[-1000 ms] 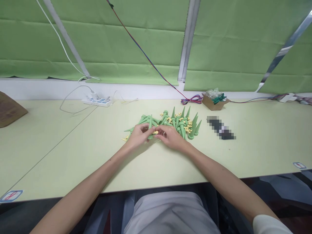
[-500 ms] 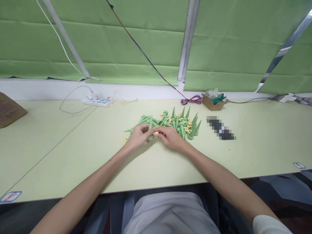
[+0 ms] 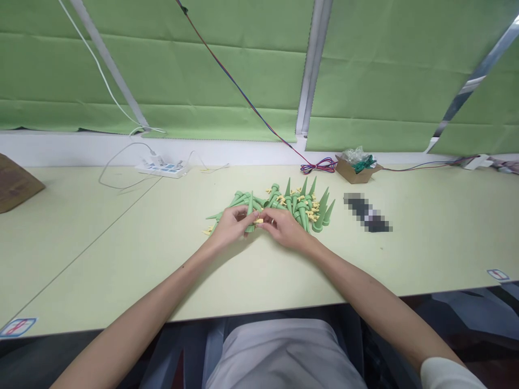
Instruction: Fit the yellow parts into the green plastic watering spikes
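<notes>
A green spike (image 3: 250,205), its tip pointing up, is held between the thumb and fingers of my left hand (image 3: 232,226). My right hand (image 3: 284,228) pinches a small yellow piece (image 3: 259,221) against the lower part of that spike, and the fingertips of both hands nearly meet there. Behind and beside my hands lies a pile of green spikes (image 3: 302,209) with small yellow pieces among them. Two spikes (image 3: 323,213) stand upright at the pile's right edge.
On the pale table (image 3: 121,259) are a power strip (image 3: 162,168) at the back left, a cardboard box (image 3: 357,172) with plastic bags, coiled wires (image 3: 318,166), and a blurred dark object (image 3: 368,213) right of the pile. A brown item (image 3: 18,183) lies far left.
</notes>
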### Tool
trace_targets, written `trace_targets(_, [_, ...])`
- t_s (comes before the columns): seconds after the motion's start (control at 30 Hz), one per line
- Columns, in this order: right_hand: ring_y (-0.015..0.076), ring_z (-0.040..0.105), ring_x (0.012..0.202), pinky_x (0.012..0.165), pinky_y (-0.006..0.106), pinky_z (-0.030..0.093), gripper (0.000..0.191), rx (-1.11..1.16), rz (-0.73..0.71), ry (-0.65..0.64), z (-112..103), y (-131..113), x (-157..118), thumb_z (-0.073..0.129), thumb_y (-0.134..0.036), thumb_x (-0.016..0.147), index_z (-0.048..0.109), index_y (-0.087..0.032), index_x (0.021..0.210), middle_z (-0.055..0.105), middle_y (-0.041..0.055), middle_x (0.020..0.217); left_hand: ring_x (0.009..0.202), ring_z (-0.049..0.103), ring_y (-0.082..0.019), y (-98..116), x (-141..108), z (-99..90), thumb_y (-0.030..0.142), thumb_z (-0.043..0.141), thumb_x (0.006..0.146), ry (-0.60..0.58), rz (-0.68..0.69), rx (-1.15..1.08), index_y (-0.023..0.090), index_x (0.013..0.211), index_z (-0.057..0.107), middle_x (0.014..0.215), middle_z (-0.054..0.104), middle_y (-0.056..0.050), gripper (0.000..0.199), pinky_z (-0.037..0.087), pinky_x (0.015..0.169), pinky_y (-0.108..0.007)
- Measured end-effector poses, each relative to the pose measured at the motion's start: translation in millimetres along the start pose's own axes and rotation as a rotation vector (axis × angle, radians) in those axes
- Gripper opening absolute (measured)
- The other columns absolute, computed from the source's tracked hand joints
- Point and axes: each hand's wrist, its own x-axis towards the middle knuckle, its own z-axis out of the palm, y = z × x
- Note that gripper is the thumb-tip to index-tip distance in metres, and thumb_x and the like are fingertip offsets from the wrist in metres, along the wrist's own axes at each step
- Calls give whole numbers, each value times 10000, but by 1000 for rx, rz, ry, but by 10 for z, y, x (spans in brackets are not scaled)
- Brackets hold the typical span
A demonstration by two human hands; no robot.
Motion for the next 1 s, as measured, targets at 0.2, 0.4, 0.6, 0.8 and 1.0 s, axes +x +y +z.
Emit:
trace_targets(0.2, [163, 525, 667, 654, 284, 407, 123, -9, -19, -21, -14, -31, 4, 575, -222, 1005, 600, -218, 885, 632, 3, 759, 549, 510, -111, 44, -17, -10, 597, 728, 831, -69, -56, -9, 169, 740, 660, 694, 605, -21, 443, 450, 461, -243])
trace_targets(0.4, [155, 504, 647, 657, 283, 384, 229, -38, -31, -32, -7, -12, 4, 538, -250, 1031, 583, -210, 809, 603, -2, 712, 563, 525, -115, 61, -20, -6, 582, 783, 781, -75, -64, -34, 166, 726, 659, 683, 601, -19, 438, 442, 454, -232])
trace_targets(0.6, [160, 584, 701, 674, 280, 431, 57, 17, 23, -18, -6, -16, 6, 630, -259, 992, 630, -202, 988, 684, 16, 818, 593, 525, -119, -2, -1, -16, 621, 729, 826, -65, -48, -12, 159, 763, 673, 709, 588, -25, 469, 477, 471, -233])
trace_targets(0.8, [161, 597, 704, 668, 283, 432, 55, 55, 16, -3, -11, -26, 3, 644, -209, 963, 590, -202, 954, 677, 10, 813, 579, 516, -121, -50, 15, -19, 627, 733, 819, -50, -58, 1, 170, 697, 613, 681, 545, -11, 488, 477, 466, -243])
trace_targets(1.0, [164, 563, 686, 657, 282, 406, 69, 41, 5, -5, -8, -11, -2, 600, -194, 970, 574, -208, 907, 667, 7, 794, 598, 522, -128, -33, 4, -14, 634, 731, 819, -63, -62, -8, 169, 723, 630, 698, 565, -17, 486, 477, 472, -249])
